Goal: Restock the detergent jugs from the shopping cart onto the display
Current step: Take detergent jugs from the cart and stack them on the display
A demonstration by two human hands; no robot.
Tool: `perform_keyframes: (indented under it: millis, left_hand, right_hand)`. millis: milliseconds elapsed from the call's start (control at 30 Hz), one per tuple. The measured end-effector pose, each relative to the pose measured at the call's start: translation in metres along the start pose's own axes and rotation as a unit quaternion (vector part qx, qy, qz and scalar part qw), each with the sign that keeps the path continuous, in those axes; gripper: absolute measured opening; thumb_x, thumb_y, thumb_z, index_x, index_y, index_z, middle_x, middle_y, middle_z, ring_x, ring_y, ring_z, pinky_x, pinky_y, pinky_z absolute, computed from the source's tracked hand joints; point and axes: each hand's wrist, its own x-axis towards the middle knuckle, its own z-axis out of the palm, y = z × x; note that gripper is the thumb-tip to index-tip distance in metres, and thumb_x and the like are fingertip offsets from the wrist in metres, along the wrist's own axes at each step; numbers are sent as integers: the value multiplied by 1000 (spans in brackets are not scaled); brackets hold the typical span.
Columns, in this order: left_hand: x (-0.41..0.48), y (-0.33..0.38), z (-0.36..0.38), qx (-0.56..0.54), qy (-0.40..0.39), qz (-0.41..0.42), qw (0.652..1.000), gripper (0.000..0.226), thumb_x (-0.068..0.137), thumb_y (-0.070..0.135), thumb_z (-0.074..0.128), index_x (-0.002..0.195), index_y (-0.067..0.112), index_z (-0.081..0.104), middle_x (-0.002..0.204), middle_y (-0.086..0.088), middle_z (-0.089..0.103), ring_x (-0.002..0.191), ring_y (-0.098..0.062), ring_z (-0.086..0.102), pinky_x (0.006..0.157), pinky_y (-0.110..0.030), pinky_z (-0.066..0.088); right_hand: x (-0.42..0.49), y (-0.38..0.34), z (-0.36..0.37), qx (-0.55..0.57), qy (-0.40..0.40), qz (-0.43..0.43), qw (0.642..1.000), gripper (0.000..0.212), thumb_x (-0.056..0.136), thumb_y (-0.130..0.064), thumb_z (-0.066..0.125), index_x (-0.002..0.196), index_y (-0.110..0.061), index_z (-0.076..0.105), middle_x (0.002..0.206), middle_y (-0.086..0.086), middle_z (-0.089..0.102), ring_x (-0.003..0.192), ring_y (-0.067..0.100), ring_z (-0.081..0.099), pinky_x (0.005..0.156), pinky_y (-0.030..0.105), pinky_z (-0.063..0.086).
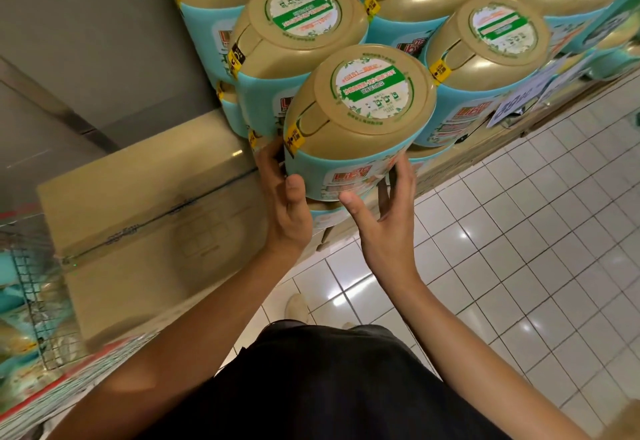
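Gold-topped blue jug [360,120] at front of stack on display shelf [460,162], touching other jugs [301,34] behind. Left hand [287,204] wraps round jug's left side, thumb on front. Right hand [384,228] presses jug's right side, fingers straight. Cardboard box [145,217] at left. Wire shopping cart [31,294] far left.
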Motion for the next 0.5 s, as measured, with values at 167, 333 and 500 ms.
perform_keyframes:
  millis: [167,333,500]
  left_hand:
    - [-10,8,-22,90,30,26,995,50,108,62,43,144,27,48,136,5,57,120,-16,60,93,-26,53]
    - [-57,37,-33,181,59,2,982,41,110,60,37,135,32,52,128,19,59,116,-14,63,94,-24,51]
    - [-138,69,-35,252,115,-51,960,42,108,56,36,126,25,58,125,7,60,111,-18,62,91,-41,57]
  right_hand:
    - [-10,2,-14,40,-39,-8,998,85,98,-33,76,165,-17,26,166,-3,35,155,18,37,125,51,37]
    - [-24,11,-42,41,-86,-4,995,71,103,-27,69,163,-22,32,162,-17,42,153,10,39,125,43,38]
    - [-53,24,-75,31,-165,-7,986,58,105,-31,65,157,-23,41,157,-10,49,147,8,47,119,29,43]
